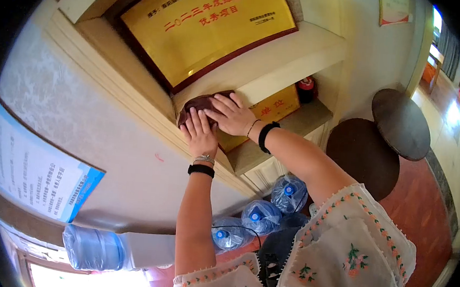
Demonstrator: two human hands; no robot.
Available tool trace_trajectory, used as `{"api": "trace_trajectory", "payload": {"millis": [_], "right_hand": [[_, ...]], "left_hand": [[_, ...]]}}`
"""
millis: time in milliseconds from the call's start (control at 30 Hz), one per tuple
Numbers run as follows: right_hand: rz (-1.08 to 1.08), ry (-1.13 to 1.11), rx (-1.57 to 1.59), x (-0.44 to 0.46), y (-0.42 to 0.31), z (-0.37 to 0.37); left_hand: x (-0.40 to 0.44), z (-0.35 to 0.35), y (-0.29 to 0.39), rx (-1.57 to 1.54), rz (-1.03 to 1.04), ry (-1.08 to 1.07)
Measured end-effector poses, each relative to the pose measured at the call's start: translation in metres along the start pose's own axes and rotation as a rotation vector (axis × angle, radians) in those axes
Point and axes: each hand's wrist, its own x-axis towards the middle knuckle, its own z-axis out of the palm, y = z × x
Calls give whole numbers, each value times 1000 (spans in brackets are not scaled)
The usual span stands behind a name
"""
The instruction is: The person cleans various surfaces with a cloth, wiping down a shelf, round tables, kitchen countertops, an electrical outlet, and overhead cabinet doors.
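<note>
A dark brown cloth [194, 103] lies bunched at the left end of the upper shelf's front edge. My left hand [201, 136] rests flat on its lower part, fingers stretched out and slightly apart. To the right and a little higher, my right hand [233, 115] also presses on the cloth with its fingers extended across it. The two hands touch or nearly touch at the fingertips. The part of the cloth beneath my fingers is hidden. Just behind the cloth, a gold plaque [210, 32] with red characters and a dark red frame leans on the shelf [293, 55].
Another gold plaque [279, 107] and a dark red-and-black object [307, 89] stand in the lower compartment. Large water bottles [261, 217] with blue caps sit below. Two round brown tabletops [401, 125] are at the right. A blue-edged notice [44, 169] hangs on the wall.
</note>
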Motion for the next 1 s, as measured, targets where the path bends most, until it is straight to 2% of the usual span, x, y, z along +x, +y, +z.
{"api": "trace_trajectory", "payload": {"millis": [67, 133, 233, 367, 433, 533, 600, 667, 800, 1000], "right_hand": [[-31, -58, 1, -1, 2, 0], [-75, 28, -54, -1, 4, 4], [-138, -21, -32, -6, 15, 0], [-215, -30, 14, -22, 44, -15], [-276, -63, 0, -37, 67, -21], [-325, -77, -35, -57, 108, -26], [-314, -102, -65, -67, 136, -32], [-304, -111, -127, -73, 167, -48], [-276, -152, -105, -92, 226, -71], [-249, -153, -120, -117, 300, -109]], "left_hand": [[0, 0, 0, 3, -8, -13], [0, -2, 1, 21, -12, -17], [-8, 6, 2, 53, -19, -42], [-12, 14, 13, 127, 55, -36], [-12, 22, 25, 171, 165, -114], [3, 33, 59, 145, 197, -147], [21, 37, 86, 120, 237, -97], [41, 38, 119, 97, 176, -164], [80, 40, 178, 23, 217, -81], [132, 32, 253, -21, 266, -87]]}}
